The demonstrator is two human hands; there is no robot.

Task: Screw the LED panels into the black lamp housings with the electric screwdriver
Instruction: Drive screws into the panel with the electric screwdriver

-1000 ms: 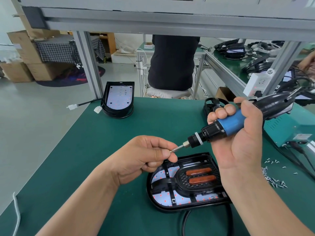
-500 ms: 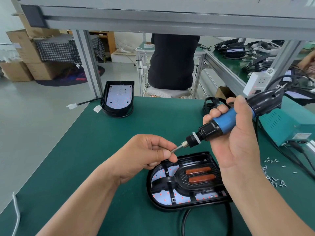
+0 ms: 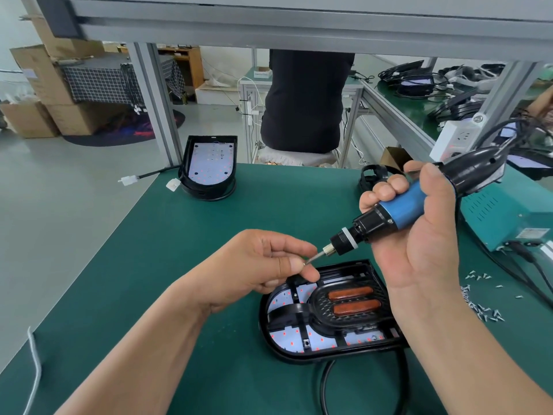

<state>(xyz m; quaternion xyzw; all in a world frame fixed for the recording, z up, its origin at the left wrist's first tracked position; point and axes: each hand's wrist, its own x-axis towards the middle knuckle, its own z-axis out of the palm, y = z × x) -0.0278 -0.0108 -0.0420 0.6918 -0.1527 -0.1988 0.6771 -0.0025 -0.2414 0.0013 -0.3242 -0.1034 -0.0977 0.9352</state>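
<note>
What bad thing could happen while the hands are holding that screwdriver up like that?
1. The left hand pinches the bit right at its tip; if the electric screwdriver in the right hand spins now, it might nip the fingers.
2. Anything tiny held there could slip and drop into the open lamp housing below.
</note>
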